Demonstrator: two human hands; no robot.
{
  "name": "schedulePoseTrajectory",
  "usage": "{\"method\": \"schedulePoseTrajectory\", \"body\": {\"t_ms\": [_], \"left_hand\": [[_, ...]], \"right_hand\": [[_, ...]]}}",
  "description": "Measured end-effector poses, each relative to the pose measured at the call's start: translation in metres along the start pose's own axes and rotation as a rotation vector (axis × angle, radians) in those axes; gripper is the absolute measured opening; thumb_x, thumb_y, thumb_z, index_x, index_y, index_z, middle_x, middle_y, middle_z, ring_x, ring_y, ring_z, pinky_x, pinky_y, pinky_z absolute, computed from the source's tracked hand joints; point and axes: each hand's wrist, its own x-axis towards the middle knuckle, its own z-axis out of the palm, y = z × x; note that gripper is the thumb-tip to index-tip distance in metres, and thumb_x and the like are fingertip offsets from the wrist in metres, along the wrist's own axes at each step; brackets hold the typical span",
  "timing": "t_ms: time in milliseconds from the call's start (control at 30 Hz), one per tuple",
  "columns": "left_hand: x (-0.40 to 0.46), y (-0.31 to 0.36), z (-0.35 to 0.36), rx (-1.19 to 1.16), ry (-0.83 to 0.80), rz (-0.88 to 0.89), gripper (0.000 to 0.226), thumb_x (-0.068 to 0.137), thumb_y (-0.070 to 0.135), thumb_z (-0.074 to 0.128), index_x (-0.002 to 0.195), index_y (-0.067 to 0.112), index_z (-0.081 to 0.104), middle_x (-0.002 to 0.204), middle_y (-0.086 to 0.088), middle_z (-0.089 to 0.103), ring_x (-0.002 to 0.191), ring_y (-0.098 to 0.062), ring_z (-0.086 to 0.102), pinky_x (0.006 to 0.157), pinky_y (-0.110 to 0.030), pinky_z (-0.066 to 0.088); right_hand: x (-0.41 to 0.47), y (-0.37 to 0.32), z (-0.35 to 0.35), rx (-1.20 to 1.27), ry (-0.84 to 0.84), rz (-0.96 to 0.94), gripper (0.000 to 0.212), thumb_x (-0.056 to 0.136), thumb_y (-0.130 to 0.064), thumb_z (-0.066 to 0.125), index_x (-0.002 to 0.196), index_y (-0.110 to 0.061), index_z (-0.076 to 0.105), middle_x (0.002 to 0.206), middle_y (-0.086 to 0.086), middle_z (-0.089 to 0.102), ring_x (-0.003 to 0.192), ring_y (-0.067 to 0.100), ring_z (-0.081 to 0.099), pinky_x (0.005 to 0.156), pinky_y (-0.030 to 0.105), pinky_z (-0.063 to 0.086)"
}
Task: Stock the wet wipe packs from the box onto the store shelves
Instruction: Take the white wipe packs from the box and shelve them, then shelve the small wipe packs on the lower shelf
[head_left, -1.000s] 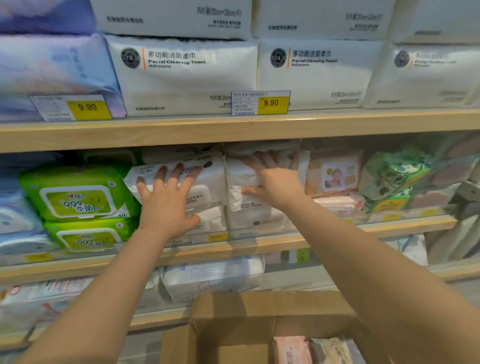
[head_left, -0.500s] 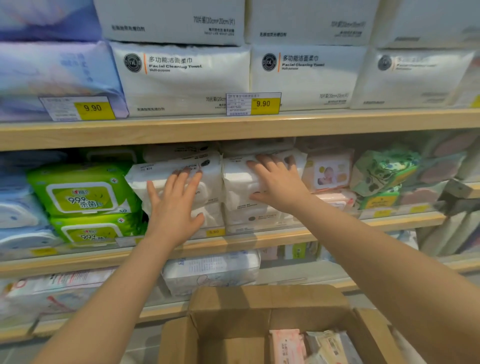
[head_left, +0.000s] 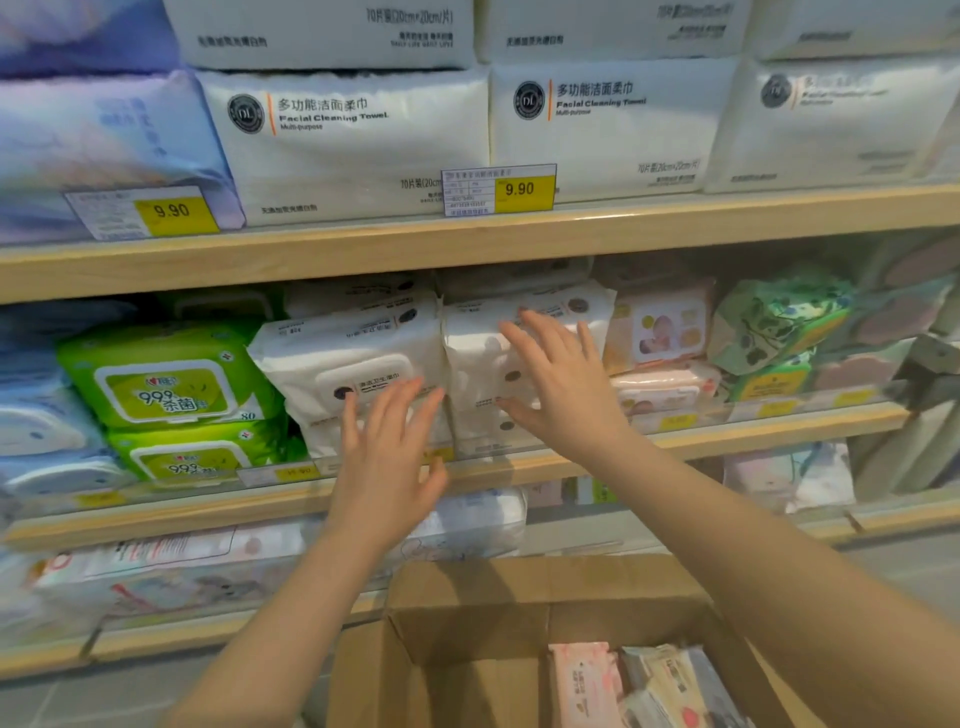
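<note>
While the right hand (head_left: 563, 384) presses white packs (head_left: 483, 353), the left hand (head_left: 387, 462) has drawn back (both grips wide).

On the middle shelf (head_left: 519, 467): 2 stacks of wipe packs (head_left: 353, 358) side by side, baby-print packs (head_left: 660, 327) to their right. Below and in front, open box (head_left: 467, 613) holding more packs (head_left: 587, 680).

Head view, close, facing shelves (head_left: 467, 244)
</note>
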Motion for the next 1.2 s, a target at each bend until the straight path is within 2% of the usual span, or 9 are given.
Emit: {"method": "schedulePoseTrajectory", "body": {"t_ms": [200, 367, 433, 533, 600, 733, 967, 1100, 1200], "left_hand": [[-0.079, 0.029, 0.053, -0.160, -0.313, 0.093, 0.062, 0.070, 0.023, 0.068, 0.128, 0.020, 0.047, 0.129, -0.004, 0.053, 0.119, -0.024, 0.049, 0.102, -0.047, 0.042], [-0.090, 0.061, 0.084, -0.214, -0.434, 0.100, 0.070, 0.057, 0.027, 0.077, 0.123, 0.022, 0.054, 0.119, 0.000, 0.060, 0.109, -0.020, 0.059, 0.091, -0.039, 0.049], [-0.094, 0.072, 0.101, -0.232, -0.505, 0.076, 0.070, 0.064, 0.027, 0.074, 0.130, 0.021, 0.051, 0.131, -0.002, 0.053, 0.121, -0.024, 0.052, 0.100, -0.044, 0.045], [-0.110, 0.078, 0.131, -0.227, -0.708, -0.051, 0.072, 0.086, 0.032, 0.057, 0.149, 0.027, 0.021, 0.156, 0.001, 0.016, 0.144, -0.024, 0.014, 0.116, -0.049, 0.019], [-0.127, 0.079, 0.148, -0.163, -0.805, -0.073, 0.076, 0.090, 0.035, 0.054, 0.150, 0.032, 0.007, 0.158, 0.003, 0.009, 0.145, -0.023, 0.006, 0.117, -0.049, 0.010], [-0.151, 0.079, 0.168, -0.105, -0.767, -0.064, 0.091, 0.078, 0.032, 0.070, 0.149, 0.031, 0.014, 0.152, -0.003, 0.031, 0.141, -0.028, 0.024, 0.113, -0.056, 0.013], [-0.156, 0.084, 0.179, -0.060, -0.697, -0.072, 0.087, 0.068, 0.035, 0.075, 0.144, 0.027, 0.032, 0.137, -0.004, 0.046, 0.128, -0.028, 0.040, 0.110, -0.056, 0.023], [-0.161, 0.082, 0.188, -0.040, -0.606, -0.052, 0.089, 0.062, 0.032, 0.078, 0.141, 0.022, 0.037, 0.130, -0.007, 0.049, 0.122, -0.030, 0.044, 0.106, -0.057, 0.027], [-0.162, 0.082, 0.194, -0.030, -0.589, -0.054, 0.089, 0.063, 0.033, 0.076, 0.141, 0.023, 0.036, 0.131, -0.007, 0.047, 0.122, -0.030, 0.042, 0.107, -0.056, 0.025]], "right_hand": [[-0.091, 0.039, -0.003, 0.059, -0.094, 0.101, 0.066, 0.080, -0.031, 0.070, 0.137, -0.013, 0.042, 0.142, 0.011, 0.041, 0.127, 0.031, 0.043, 0.101, 0.047, 0.042], [-0.159, 0.060, 0.016, 0.065, -0.288, 0.242, 0.063, 0.082, -0.036, 0.068, 0.136, -0.015, 0.044, 0.138, 0.007, 0.047, 0.124, 0.027, 0.047, 0.099, 0.041, 0.044], [-0.184, 0.065, 0.027, 0.050, -0.377, 0.291, 0.062, 0.083, -0.037, 0.066, 0.138, -0.018, 0.043, 0.141, 0.005, 0.044, 0.129, 0.025, 0.043, 0.105, 0.041, 0.039], [-0.220, 0.074, 0.041, 0.030, -0.574, 0.374, 0.062, 0.087, -0.038, 0.059, 0.142, -0.026, 0.035, 0.151, 0.001, 0.031, 0.139, 0.023, 0.027, 0.114, 0.040, 0.024], [-0.244, 0.083, 0.051, 0.009, -0.704, 0.425, 0.061, 0.089, -0.041, 0.054, 0.144, -0.032, 0.029, 0.154, -0.003, 0.023, 0.142, 0.022, 0.020, 0.116, 0.042, 0.018], [-0.282, 0.095, 0.072, 0.052, -0.833, 0.484, 0.066, 0.092, -0.034, 0.053, 0.148, -0.036, 0.017, 0.157, -0.007, 0.014, 0.145, 0.022, 0.009, 0.115, 0.050, 0.010], [-0.303, 0.076, 0.090, 0.153, -0.530, 0.538, 0.058, 0.085, -0.022, 0.067, 0.138, -0.022, 0.044, 0.146, 0.001, 0.039, 0.139, 0.025, 0.028, 0.116, 0.046, 0.020], [-0.337, 0.046, 0.097, 0.161, -0.529, 0.561, 0.052, 0.072, -0.018, 0.078, 0.120, -0.016, 0.059, 0.117, 0.006, 0.059, 0.108, 0.026, 0.057, 0.089, 0.035, 0.047], [-0.363, 0.038, 0.105, 0.140, -0.698, 0.730, 0.048, 0.072, -0.018, 0.074, 0.117, -0.014, 0.057, 0.107, 0.007, 0.060, 0.097, 0.030, 0.059, 0.076, 0.036, 0.047]]}}
